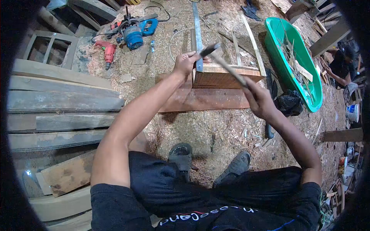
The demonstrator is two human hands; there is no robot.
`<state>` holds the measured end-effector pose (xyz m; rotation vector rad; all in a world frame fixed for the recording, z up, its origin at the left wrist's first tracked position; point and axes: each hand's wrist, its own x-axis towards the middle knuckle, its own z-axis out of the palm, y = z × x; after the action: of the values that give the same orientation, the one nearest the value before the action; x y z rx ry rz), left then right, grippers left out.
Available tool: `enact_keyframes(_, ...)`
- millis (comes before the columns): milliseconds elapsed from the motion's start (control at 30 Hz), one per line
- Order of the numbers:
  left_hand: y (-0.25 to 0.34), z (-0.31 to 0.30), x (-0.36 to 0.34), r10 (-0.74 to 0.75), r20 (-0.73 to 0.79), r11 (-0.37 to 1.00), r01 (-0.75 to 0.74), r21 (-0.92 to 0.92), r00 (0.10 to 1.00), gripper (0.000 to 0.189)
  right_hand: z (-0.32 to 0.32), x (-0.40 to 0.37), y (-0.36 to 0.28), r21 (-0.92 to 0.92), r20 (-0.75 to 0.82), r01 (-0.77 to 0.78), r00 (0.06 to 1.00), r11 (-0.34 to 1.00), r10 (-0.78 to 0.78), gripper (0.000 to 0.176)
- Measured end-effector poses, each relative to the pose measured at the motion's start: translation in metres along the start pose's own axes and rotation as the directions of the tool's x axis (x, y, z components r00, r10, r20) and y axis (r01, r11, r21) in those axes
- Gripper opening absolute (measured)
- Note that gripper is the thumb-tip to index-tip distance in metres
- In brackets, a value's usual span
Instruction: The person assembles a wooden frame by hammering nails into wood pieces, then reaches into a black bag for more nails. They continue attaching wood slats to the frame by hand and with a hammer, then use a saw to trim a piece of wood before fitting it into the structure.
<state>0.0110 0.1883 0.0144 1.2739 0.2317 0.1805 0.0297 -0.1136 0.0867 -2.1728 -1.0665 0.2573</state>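
The wooden piece (227,79) sits on the floor in front of the person, its near face over a reddish board (216,101). A flat strip (197,29) reaches its left corner. There the left hand (186,62) has its fingers curled; the hammer (230,70) head partly covers them, so I cannot tell what they pinch. The right hand's (259,99) grip is wrapped round the hammer handle. Farther right lies a green tub (317,86) holding scraps; a red drill (109,52) and blue power tool (133,37) lie left.

Left fingers (187,57) and right fingers (251,87) curl closed, elbows (310,164) bent.
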Motion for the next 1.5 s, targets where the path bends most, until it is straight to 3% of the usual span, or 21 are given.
enact_keyframes(100, -0.005, -0.005, 0.001, -0.012, 0.013, 1.0, 0.011, 0.005, 1.0, 0.03, 0.001, 0.003, 0.006, -0.063, 0.037, 0.084, 0.996, 0.994, -0.082, 0.037)
enact_keyframes(233, -0.002, 0.0, 0.001, -0.048, -0.029, 0.999, 0.048, 0.016, 0.998, 0.03, 0.007, -0.001, 0.005, -0.009, -0.087, 0.194, 0.977, 0.981, -0.194, 0.036)
enact_keyframes(333, -0.006, -0.001, 0.001, -0.032, -0.03, 0.999, 0.032, -0.017, 0.999, 0.028, 0.006, 0.003, 0.012, -0.105, -0.002, 0.235, 0.972, 0.966, -0.237, 0.036)
enact_keyframes(400, -0.007, -0.003, 0.003, -0.032, -0.02, 0.999, 0.031, -0.034, 0.999, 0.028, 0.007, 0.003, 0.013, -0.084, -0.128, 0.238, 0.96, 0.968, -0.247, 0.036)
enact_keyframes(433, -0.005, -0.002, 0.0, -0.035, -0.039, 0.999, 0.034, -0.024, 0.999, 0.027, 0.008, 0.001, 0.011, -0.07, -0.185, 0.238, 0.951, 0.969, -0.247, 0.036)
enact_keyframes(600, -0.007, 0.0, 0.002, 0.005, -0.021, 0.999, -0.006, -0.039, 1.0, 0.027, -0.002, 0.003, 0.004, -0.127, 0.06, 0.134, 0.99, 0.983, -0.128, 0.04)
enact_keyframes(700, -0.001, 0.001, -0.004, -0.038, -0.007, 0.997, 0.038, -0.071, 0.999, 0.027, 0.01, -0.001, 0.011, -0.061, -0.175, 0.258, 0.948, 0.964, -0.265, 0.04)
enact_keyframes(833, 0.003, 0.001, 0.001, -0.04, 0.019, 0.999, 0.04, -0.033, 0.999, 0.029, 0.003, 0.001, 0.005, -0.061, 0.019, 0.085, 0.996, 0.995, -0.084, 0.037)
enact_keyframes(967, -0.004, -0.001, -0.001, -0.027, 0.031, 0.999, 0.028, -0.034, 0.999, 0.03, 0.001, 0.0, 0.0, 0.013, -0.21, 0.143, 0.968, 0.99, -0.137, 0.035)
enact_keyframes(1033, -0.005, -0.003, 0.001, -0.012, 0.047, 1.0, 0.012, 0.002, 0.999, 0.029, 0.002, 0.003, 0.009, -0.221, 0.04, 0.145, 0.989, 0.964, -0.139, 0.033)
enact_keyframes(1100, -0.01, -0.006, 0.008, -0.043, 0.016, 0.998, 0.044, -0.055, 0.999, 0.028, -0.001, 0.002, 0.009, -0.1, 0.004, 0.084, 0.996, 0.991, -0.084, 0.033)
enact_keyframes(1200, -0.007, -0.002, 0.002, -0.018, -0.015, 0.995, 0.017, -0.1, 1.0, 0.026, -0.001, -0.001, 0.0, -0.01, -0.181, 0.143, 0.973, 0.99, -0.142, 0.034)
enact_keyframes(1300, -0.005, 0.0, 0.001, -0.041, -0.057, 0.997, 0.037, -0.063, 0.998, 0.025, 0.004, 0.002, 0.003, -0.104, 0.002, 0.111, 0.994, 0.988, -0.112, 0.034)
enact_keyframes(1333, -0.005, 0.002, 0.001, -0.036, -0.056, 0.996, 0.032, -0.078, 0.998, 0.025, 0.003, 0.002, 0.004, -0.051, -0.013, 0.027, 1.0, 0.998, -0.028, 0.033)
enact_keyframes(1433, 0.001, 0.0, -0.003, -0.065, -0.003, 0.995, 0.065, -0.072, 0.998, 0.03, 0.003, -0.002, 0.007, -0.077, -0.107, 0.068, 0.991, 0.995, -0.076, 0.034)
enact_keyframes(1500, 0.0, 0.004, -0.003, -0.079, -0.066, 0.996, 0.076, -0.051, 0.995, 0.028, 0.005, -0.001, 0.007, -0.07, -0.033, 0.133, 0.99, 0.989, -0.136, 0.037)
